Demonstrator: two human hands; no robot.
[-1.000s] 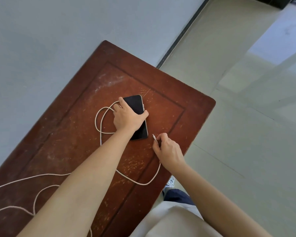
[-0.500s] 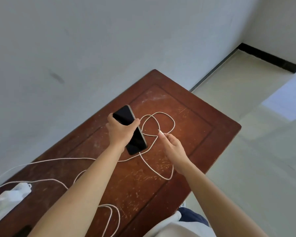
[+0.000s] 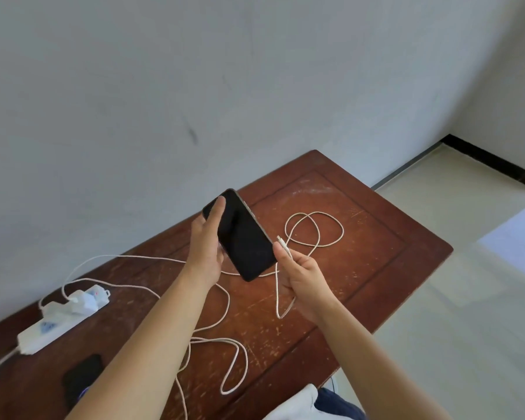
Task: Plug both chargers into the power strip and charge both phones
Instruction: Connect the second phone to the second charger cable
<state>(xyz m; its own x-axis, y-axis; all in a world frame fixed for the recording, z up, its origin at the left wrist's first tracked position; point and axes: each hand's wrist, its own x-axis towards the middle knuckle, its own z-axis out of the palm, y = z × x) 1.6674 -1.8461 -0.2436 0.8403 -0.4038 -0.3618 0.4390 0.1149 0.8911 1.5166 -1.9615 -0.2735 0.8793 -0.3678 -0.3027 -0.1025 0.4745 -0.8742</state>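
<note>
My left hand (image 3: 206, 247) holds a black phone (image 3: 243, 237) tilted in the air above the brown wooden table (image 3: 361, 268). My right hand (image 3: 300, 274) pinches the plug end of a white charging cable (image 3: 315, 228), its tip close to the phone's lower right edge, apart from it. The cable loops on the table behind. A white power strip (image 3: 52, 325) lies at the left with two white chargers (image 3: 85, 298) plugged into it. A second black phone (image 3: 82, 377) lies flat near the front left, partly hidden by my left forearm.
Another white cable (image 3: 231, 368) curls over the table's front. A grey wall runs right behind the table. Pale tiled floor (image 3: 467, 328) lies to the right beyond the table edge.
My left hand lifted the phone off the table and raised it. My right hand brought the cable plug up beside the phone. The view swung left, revealing the power strip.
</note>
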